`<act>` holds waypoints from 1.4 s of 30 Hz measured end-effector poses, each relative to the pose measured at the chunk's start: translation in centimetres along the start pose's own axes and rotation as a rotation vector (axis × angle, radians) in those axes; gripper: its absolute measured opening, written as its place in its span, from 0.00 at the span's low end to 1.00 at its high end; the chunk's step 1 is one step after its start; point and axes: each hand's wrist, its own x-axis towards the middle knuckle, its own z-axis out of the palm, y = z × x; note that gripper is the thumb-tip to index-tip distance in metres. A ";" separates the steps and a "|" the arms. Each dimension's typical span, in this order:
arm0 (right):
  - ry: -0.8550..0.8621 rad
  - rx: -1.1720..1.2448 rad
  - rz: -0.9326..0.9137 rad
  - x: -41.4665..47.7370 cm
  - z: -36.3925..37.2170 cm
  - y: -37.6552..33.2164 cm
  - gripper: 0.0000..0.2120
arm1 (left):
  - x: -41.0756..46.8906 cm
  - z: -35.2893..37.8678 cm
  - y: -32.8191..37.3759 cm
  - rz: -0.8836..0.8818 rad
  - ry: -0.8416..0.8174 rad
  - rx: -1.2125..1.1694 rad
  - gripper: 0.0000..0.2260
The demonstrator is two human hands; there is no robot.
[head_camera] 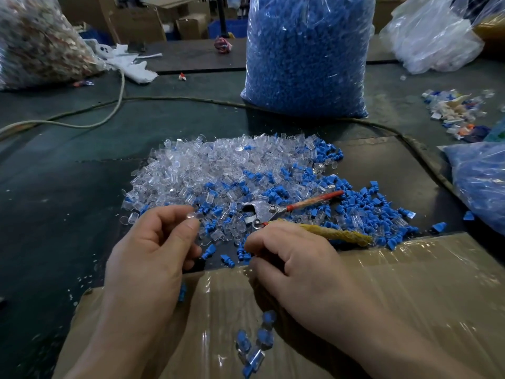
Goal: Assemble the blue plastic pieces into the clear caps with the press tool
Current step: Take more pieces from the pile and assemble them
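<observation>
The left hand [153,242] pinches 1 clear cap [193,216], likely light and slippery, by its sides; the right hand [292,261] curls onto a blue piece [242,254], grip unclear, with the press tool [263,210] at 12 o'clock.

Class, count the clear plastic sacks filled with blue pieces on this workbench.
2. One tall clear plastic sack of blue pieces stands upright behind the loose pile; the second sack lies at the right edge, cropped. More may be hidden.

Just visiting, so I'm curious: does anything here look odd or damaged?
The press tool among the loose parts has mismatched handles: one red, the other wrapped in frayed yellowish cloth, perhaps a makeshift repair.
</observation>
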 end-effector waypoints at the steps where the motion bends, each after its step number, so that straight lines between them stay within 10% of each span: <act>1: -0.005 -0.013 -0.013 0.0 0.1 0.0 0.06 | 0.2 -0.2 0.0 -0.010 0.013 -0.006 0.07; 10: -0.027 -0.053 -0.082 -0.3 -0.1 -0.3 0.08 | -0.6 0.1 0.4 -0.005 -0.034 0.250 0.11; 20: -0.314 -0.235 -0.131 -1.2 -1.4 -1.5 0.13 | -2.6 2.8 1.2 -0.050 -0.160 -0.072 0.11; 27: -0.269 -0.265 -0.071 -0.7 -1.1 -1.3 0.17 | -1.5 2.7 1.7 -0.394 -0.165 -0.778 0.08; 42: -0.213 -0.381 -0.186 -0.2 0.7 -1.8 0.11 | -2.3 3.1 2.1 -0.402 -0.199 -0.860 0.12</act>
